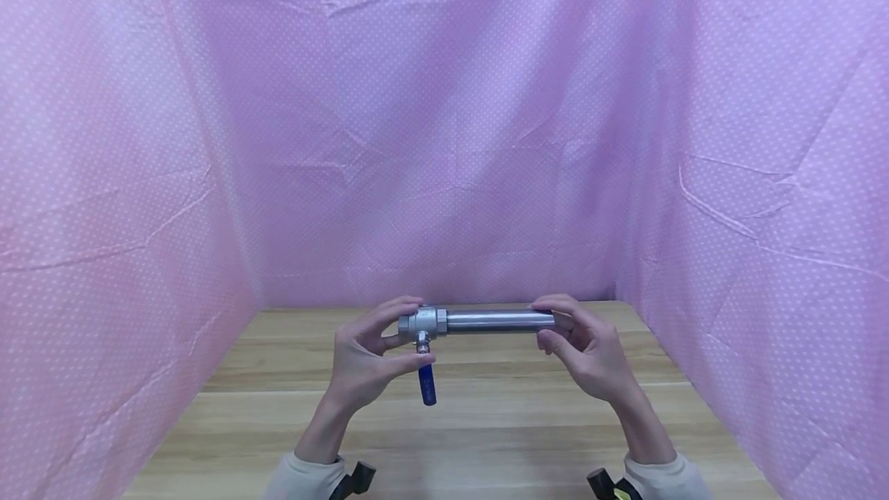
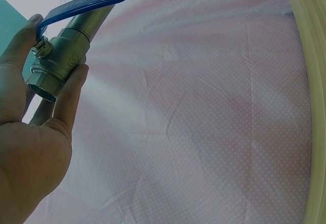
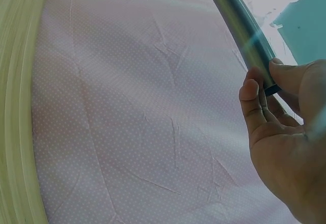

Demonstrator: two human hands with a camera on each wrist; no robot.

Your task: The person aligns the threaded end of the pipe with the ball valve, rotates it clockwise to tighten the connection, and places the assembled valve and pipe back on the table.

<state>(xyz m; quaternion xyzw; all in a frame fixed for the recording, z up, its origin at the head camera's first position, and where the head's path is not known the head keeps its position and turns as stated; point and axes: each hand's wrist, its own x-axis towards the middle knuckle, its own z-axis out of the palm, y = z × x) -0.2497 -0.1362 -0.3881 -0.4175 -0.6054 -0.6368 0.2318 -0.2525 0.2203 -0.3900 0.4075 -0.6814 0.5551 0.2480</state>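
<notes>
A silver ball valve with a blue lever handle is joined to a straight metal pipe, and both are held up level above the table. My left hand grips the valve at its left end, thumb at the base of the lever and fingers around the body. In the left wrist view the valve's open hex end faces the palm. At the other end, my right hand pinches the pipe between thumb and fingers. The right wrist view shows the pipe's dark end between those fingers.
Below the hands lies a light wood-grain table. Pink dotted cloth hangs behind it and along both sides. Dark straps with small devices sit on the wrists near the bottom of the head view.
</notes>
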